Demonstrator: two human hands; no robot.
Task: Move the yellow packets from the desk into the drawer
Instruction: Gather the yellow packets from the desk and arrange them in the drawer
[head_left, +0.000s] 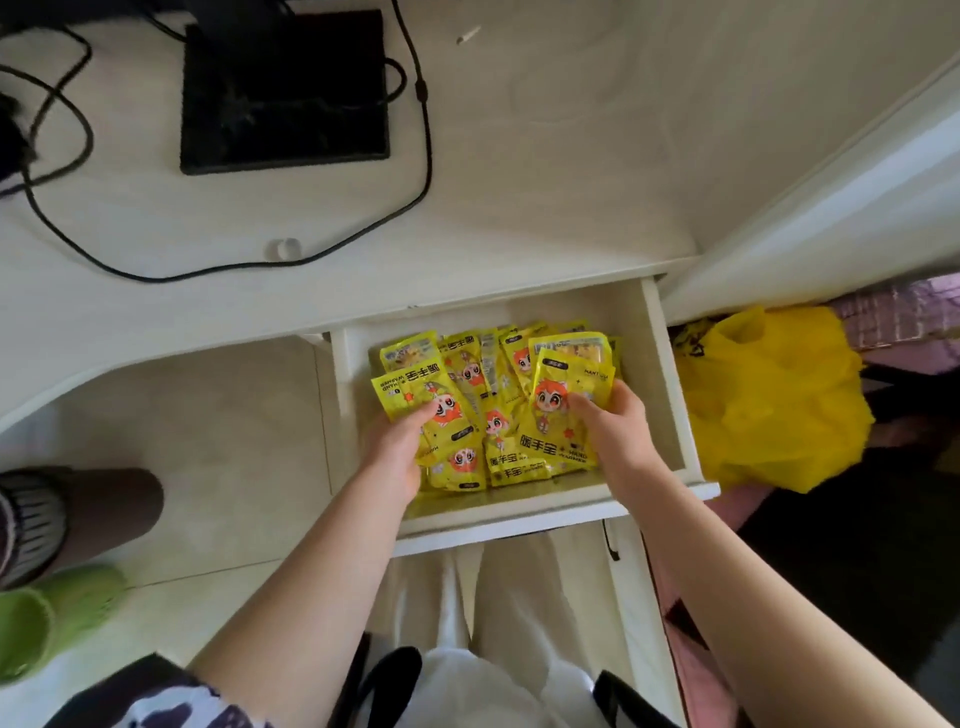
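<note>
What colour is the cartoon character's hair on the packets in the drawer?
Orange-red, on the yellow packets; clearest in the head view, by the right hand.

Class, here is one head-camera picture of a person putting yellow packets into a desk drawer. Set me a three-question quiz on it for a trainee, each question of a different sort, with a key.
1. True or false: the white pull-out drawer is closed.
2. What does the left hand hold? A) a black cable B) a yellow printed foil packet C) nothing
3. Fill in: the flat black rectangular pad lies on the white ____.

Key
1. False: the drawer is open, with yellow cartoon-printed packets inside.
2. B: it grips a packet; the right hand grips another.
3. Desk.
</note>
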